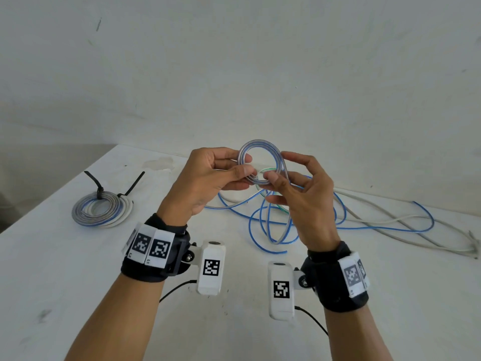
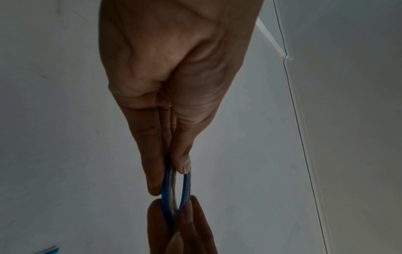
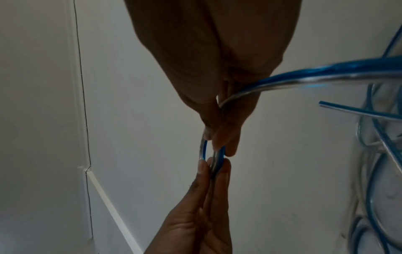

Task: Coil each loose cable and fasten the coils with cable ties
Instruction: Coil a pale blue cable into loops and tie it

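Observation:
A small coil (image 1: 260, 153) of clear cable with a blue stripe is held up above the white table (image 1: 78, 269). My left hand (image 1: 221, 173) pinches the coil's left side between thumb and fingers. My right hand (image 1: 291, 183) pinches its lower right side. The left wrist view shows the coil (image 2: 174, 192) edge-on between both hands' fingertips. In the right wrist view the coil (image 3: 212, 158) is edge-on too, and the cable's free length (image 3: 304, 75) trails right. The rest of the blue-striped cable (image 1: 273, 220) lies in loose loops on the table below.
A finished coil (image 1: 101, 209) of blue-striped and white cable, bound with two black cable ties (image 1: 99, 190), lies at the table's left. A loose white cable (image 1: 390, 220) runs along the right side towards the wall (image 1: 234, 74).

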Demonstrator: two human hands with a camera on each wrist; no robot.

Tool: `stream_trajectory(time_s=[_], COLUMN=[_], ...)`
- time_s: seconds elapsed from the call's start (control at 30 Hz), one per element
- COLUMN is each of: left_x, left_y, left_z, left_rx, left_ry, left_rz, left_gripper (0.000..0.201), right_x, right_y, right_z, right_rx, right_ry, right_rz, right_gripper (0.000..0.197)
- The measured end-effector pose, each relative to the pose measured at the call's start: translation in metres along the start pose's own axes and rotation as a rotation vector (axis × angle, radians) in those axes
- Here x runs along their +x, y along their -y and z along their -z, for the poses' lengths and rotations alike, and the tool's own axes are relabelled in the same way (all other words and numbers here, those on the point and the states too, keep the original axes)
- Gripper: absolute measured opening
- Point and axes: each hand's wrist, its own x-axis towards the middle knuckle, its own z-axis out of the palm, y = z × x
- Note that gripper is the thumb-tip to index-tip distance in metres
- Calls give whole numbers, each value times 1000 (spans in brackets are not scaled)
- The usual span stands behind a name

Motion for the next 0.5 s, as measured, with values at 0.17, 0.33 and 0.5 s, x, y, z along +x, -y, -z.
stream_trajectory(time_s=[0.17, 0.33, 0.5], left_x=[1, 1, 0], left_y=[2, 4, 5], left_z=[-3, -5, -8], left_rx=[-27, -63, -81], left_ry=[-7, -10, -31], left_rz=[-10, 4, -18], left_gripper=[21, 21, 23], right_x=[0, 0, -2], right_y=[-6, -13, -19], right_z=[-8, -14, -18], right_rx=[78, 165, 219], right_ry=[-132, -220, -213], right_rz=[73, 65, 40], right_gripper=[33, 20, 22])
